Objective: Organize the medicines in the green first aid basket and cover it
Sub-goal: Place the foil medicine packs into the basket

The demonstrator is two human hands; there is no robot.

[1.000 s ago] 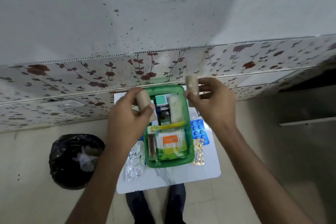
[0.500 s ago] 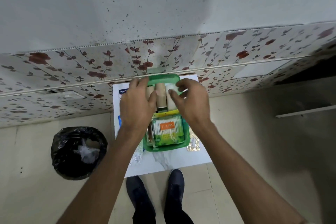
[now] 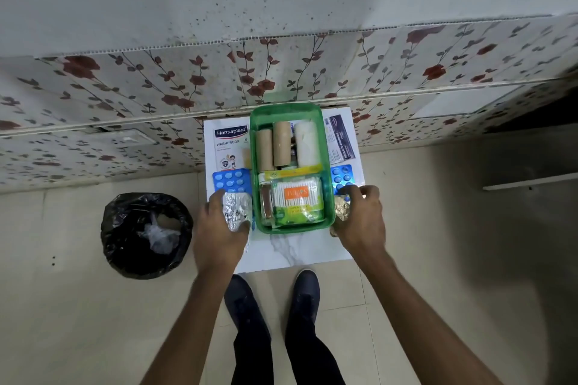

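Note:
The green basket (image 3: 327, 147) stands on a small white table (image 3: 297, 248). Inside lie two tan bandage rolls (image 3: 276, 145), a white roll (image 3: 306, 144), a cotton bud pack (image 3: 297, 198) and a small bottle (image 3: 266, 203). My left hand (image 3: 219, 228) grips silver foil tablet strips (image 3: 236, 208) just left of the basket. My right hand (image 3: 359, 219) closes on a gold tablet strip (image 3: 341, 212) at the basket's right side. Blue tablet strips lie left (image 3: 230, 180) and right (image 3: 342, 176) of the basket.
A Hansaplast box (image 3: 230, 144) lies at the table's back left, a dark leaflet pack (image 3: 339, 142) at the back right. A black-lined bin (image 3: 145, 233) stands on the floor to the left. A floral-tiled wall (image 3: 438, 69) rises behind. My shoes (image 3: 272, 300) are below the table.
Both hands left the two tan rolls in the basket's far end, then drew back to its near corners. The left now holds silver strips, the right a gold strip.

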